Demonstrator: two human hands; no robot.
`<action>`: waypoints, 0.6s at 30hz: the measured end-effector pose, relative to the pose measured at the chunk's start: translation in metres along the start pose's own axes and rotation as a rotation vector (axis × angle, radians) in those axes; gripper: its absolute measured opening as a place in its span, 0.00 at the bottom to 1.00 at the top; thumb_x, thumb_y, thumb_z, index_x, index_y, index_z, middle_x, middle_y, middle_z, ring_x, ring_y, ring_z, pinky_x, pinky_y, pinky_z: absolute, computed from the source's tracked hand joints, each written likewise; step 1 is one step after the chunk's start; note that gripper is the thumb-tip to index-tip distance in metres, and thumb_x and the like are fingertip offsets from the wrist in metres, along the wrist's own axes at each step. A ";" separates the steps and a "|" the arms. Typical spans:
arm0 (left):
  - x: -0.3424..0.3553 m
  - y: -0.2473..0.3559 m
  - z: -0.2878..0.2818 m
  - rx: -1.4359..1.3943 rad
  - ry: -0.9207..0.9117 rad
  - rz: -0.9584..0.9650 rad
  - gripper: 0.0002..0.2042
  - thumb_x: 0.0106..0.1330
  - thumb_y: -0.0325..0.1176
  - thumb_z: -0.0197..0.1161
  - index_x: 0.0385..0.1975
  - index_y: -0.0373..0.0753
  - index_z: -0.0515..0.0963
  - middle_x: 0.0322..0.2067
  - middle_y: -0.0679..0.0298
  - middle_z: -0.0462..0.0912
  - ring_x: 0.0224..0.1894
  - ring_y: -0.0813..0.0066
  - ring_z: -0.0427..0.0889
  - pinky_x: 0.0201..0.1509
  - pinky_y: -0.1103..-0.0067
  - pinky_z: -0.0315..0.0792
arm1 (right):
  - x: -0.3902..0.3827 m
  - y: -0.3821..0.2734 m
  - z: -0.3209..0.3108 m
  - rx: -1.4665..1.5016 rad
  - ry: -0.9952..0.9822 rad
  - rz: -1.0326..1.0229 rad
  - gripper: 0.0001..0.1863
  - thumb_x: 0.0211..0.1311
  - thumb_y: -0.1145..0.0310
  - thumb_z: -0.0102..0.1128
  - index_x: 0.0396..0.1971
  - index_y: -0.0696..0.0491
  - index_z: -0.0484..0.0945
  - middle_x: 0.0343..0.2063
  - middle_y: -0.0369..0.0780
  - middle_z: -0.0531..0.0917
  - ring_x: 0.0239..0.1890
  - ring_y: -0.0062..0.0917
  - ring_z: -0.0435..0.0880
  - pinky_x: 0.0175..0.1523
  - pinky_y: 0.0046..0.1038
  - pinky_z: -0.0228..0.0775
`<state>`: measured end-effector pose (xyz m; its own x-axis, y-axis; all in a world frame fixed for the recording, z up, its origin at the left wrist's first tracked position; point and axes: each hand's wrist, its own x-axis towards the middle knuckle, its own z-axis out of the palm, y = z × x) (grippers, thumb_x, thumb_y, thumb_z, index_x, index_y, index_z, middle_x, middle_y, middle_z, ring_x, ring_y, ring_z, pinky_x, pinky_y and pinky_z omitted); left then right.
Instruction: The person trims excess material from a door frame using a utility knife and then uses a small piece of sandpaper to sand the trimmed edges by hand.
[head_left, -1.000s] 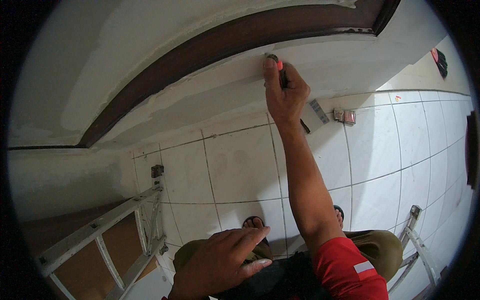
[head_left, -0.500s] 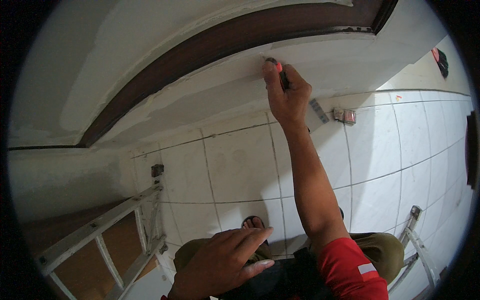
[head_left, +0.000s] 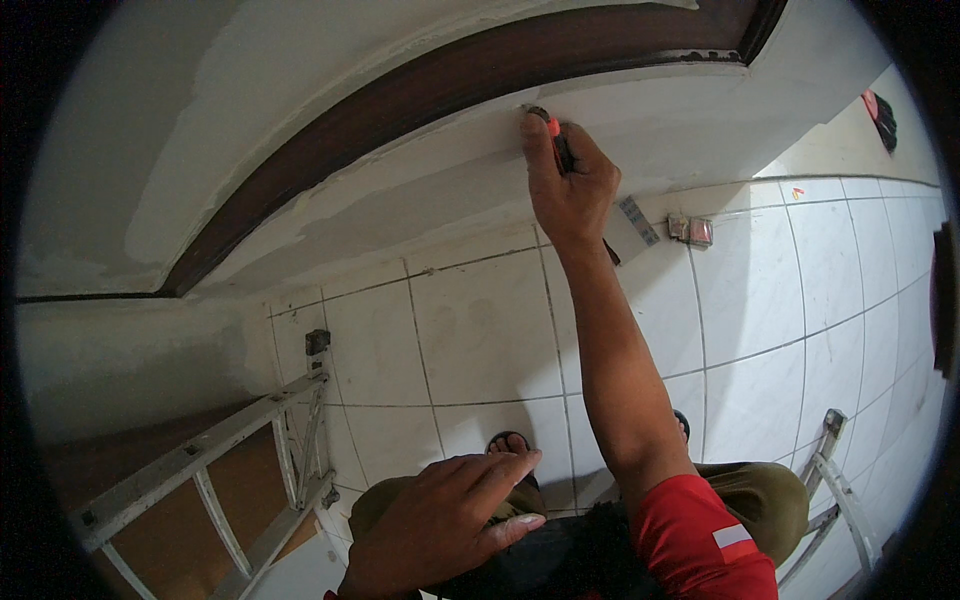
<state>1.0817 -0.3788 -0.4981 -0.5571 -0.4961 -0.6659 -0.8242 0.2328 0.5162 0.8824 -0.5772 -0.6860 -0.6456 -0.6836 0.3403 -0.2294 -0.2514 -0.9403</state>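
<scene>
In the head view, my right hand (head_left: 572,185) grips a small black-and-orange tool (head_left: 553,128) against the pale plastered wall (head_left: 660,125), just below a dark wooden trim (head_left: 420,70). The tool's far tip touches or nearly touches the plaster; its exact shape is partly hidden by my fingers. My left hand (head_left: 450,515) hangs low over my lap, fingers loosely stretched and thumb apart, holding nothing. On the tiled floor below the wall lie a grey flat piece (head_left: 636,222), partly behind my right forearm, and small clear-and-pink packets (head_left: 690,230).
A metal ladder (head_left: 237,425) lies along the lower left by a brown surface (head_left: 250,500); another metal frame (head_left: 840,480) stands at lower right. My sandalled feet (head_left: 510,440) rest on white tiles (head_left: 480,330). A pink-and-black object (head_left: 880,122) sits at upper right.
My right hand dipped slightly along the wall half a second ago and is now a little higher and further left, still gripping the tool. My left hand has barely moved.
</scene>
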 end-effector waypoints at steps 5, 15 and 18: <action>0.000 0.000 0.001 0.023 -0.004 -0.005 0.35 0.77 0.54 0.67 0.75 0.36 0.71 0.64 0.45 0.82 0.67 0.46 0.81 0.75 0.58 0.71 | 0.004 0.000 -0.002 -0.057 -0.005 -0.067 0.18 0.74 0.55 0.75 0.29 0.54 0.87 0.20 0.38 0.89 0.21 0.15 0.83 0.26 0.26 0.73; 0.009 0.002 0.000 -0.004 -0.002 0.036 0.36 0.77 0.53 0.67 0.76 0.37 0.70 0.65 0.44 0.82 0.67 0.45 0.81 0.75 0.57 0.71 | -0.002 0.012 -0.004 -0.098 -0.101 -0.086 0.20 0.72 0.53 0.76 0.27 0.54 0.85 0.16 0.37 0.84 0.18 0.15 0.78 0.26 0.29 0.71; 0.010 0.002 -0.001 -0.017 -0.035 -0.025 0.35 0.77 0.53 0.67 0.76 0.37 0.71 0.64 0.44 0.83 0.68 0.44 0.81 0.75 0.57 0.71 | -0.001 0.007 0.000 0.010 -0.017 -0.030 0.21 0.73 0.54 0.75 0.26 0.55 0.85 0.16 0.36 0.82 0.19 0.15 0.75 0.25 0.28 0.68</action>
<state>1.0746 -0.3838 -0.5030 -0.5401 -0.4719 -0.6968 -0.8361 0.2062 0.5084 0.8811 -0.5787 -0.6931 -0.6264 -0.6872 0.3680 -0.2406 -0.2786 -0.9298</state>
